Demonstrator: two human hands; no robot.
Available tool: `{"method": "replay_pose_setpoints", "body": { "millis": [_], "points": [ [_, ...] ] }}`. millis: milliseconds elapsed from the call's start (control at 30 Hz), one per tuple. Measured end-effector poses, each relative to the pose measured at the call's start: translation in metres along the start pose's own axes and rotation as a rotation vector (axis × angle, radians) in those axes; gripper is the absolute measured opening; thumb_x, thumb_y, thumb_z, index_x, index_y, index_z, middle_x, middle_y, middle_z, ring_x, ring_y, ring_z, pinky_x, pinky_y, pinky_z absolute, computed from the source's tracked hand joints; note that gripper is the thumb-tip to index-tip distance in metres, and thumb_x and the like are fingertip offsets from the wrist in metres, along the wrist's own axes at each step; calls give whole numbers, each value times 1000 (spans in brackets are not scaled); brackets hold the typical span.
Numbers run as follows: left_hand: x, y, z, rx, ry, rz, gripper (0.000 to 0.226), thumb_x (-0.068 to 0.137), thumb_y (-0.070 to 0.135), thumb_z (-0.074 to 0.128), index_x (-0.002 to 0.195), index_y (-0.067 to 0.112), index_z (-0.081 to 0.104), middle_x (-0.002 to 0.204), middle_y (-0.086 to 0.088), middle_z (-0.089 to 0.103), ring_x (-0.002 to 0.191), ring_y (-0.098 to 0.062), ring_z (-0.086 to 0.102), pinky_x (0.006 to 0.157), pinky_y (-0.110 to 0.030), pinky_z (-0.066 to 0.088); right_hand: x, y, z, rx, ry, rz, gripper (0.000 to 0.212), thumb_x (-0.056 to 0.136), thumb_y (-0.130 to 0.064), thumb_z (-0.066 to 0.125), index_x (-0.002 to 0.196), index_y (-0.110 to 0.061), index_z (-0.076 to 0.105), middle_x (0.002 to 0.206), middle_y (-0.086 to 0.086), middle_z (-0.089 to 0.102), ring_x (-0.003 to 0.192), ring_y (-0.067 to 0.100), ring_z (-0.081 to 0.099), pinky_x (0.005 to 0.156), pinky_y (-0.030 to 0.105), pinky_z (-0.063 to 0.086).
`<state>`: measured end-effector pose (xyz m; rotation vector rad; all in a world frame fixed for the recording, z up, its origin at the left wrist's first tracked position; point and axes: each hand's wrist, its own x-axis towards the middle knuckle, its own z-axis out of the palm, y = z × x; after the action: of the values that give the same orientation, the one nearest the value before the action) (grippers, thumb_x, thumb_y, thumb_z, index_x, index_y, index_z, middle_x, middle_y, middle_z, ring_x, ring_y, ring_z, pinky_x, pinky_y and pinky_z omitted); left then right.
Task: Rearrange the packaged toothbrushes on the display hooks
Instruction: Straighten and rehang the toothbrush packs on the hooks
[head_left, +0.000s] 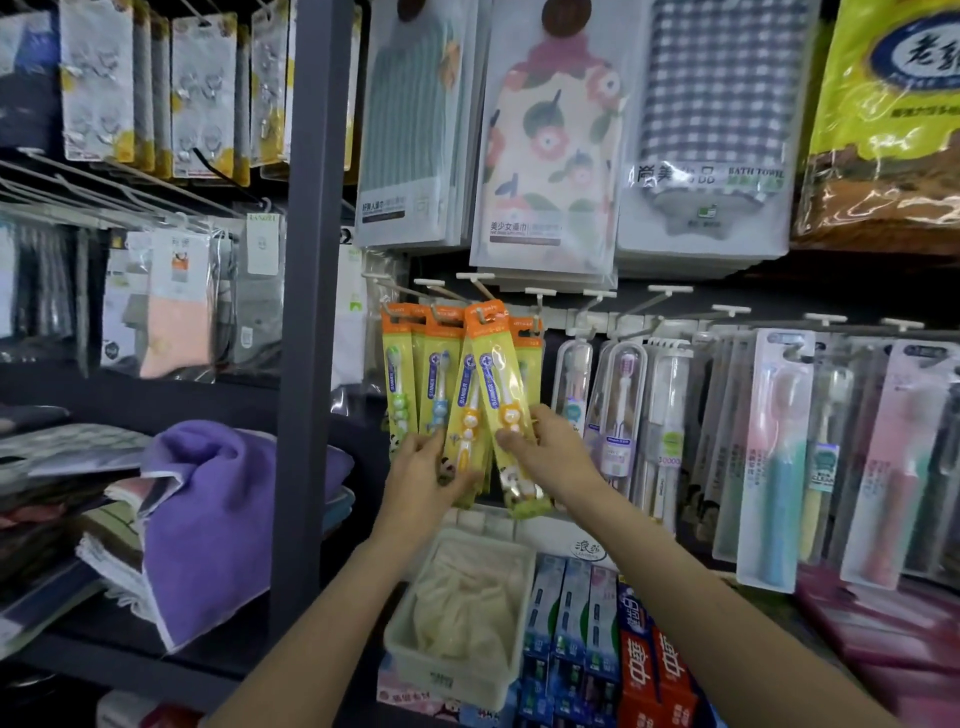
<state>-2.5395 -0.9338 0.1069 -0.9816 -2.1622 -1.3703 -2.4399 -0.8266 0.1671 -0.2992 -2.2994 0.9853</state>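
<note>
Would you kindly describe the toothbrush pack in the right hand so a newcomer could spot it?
Find the floral towel pack hanging at top centre; below it hang orange-topped yellow packs. The one gripped by the right hand is the tilted pack, foremost, holding an orange-handled brush, unlike the green and blue ones leftward.

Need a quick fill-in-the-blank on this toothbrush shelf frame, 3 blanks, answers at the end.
1. Both hands grip yellow toothbrush packs whose card tops are coloured ____.
2. The right hand pinches a pack that hangs ____ rather than straight.
3. The folded towel left of the grey post is ____ in colour.
4. Below the left hand sits a white ____ with pale cloth inside.

Answers: orange; tilted; purple; bin
</note>
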Motion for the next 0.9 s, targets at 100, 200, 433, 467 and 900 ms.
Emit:
{"method": "replay_pose_setpoints", "body": {
  "millis": [100,200,433,467,900],
  "points": [
    [-2,-15,-13,13,-2,-27,66,80,15,69,137,3,38,113,-12,45,110,-27,50,96,-36,42,4,10,11,-94,-22,-18,34,92,-31,54,107,-1,55,94,8,57,86,21,56,78,32,47],
    [1,-16,-22,-40,36,-72,56,88,8,57,139,0,34,127,-18,48,118,-30,48,100,-40,40,19,22,9,-133,147,15,34,95,-25,50,117,2,53,111,16,59,104,29,55,90,36,44],
    [10,5,3,-8,-27,-89,77,84,38,62,141,2,25,139,-11,40,129,-28,38,103,-34,35,49,34,16,-266,280,87,54,92,-17,54,135,4,28,133,23,41,120,34,44,89,33,38],
    [11,8,8,-5,-11,-106,73,84,37,63,138,2,29,134,-11,45,124,-27,42,97,-31,36,51,37,18,-252,274,105,54,91,-16,57,134,3,30,131,23,45,118,34,47,87,33,40],
    [6,16,17,74,71,-109,31,90,24,57,110,2,47,83,-5,50,85,-28,55,64,-28,33,14,32,-57,-313,319,-43,34,93,-2,47,127,-5,46,104,11,58,67,16,52,51,20,38]
  ]
}}
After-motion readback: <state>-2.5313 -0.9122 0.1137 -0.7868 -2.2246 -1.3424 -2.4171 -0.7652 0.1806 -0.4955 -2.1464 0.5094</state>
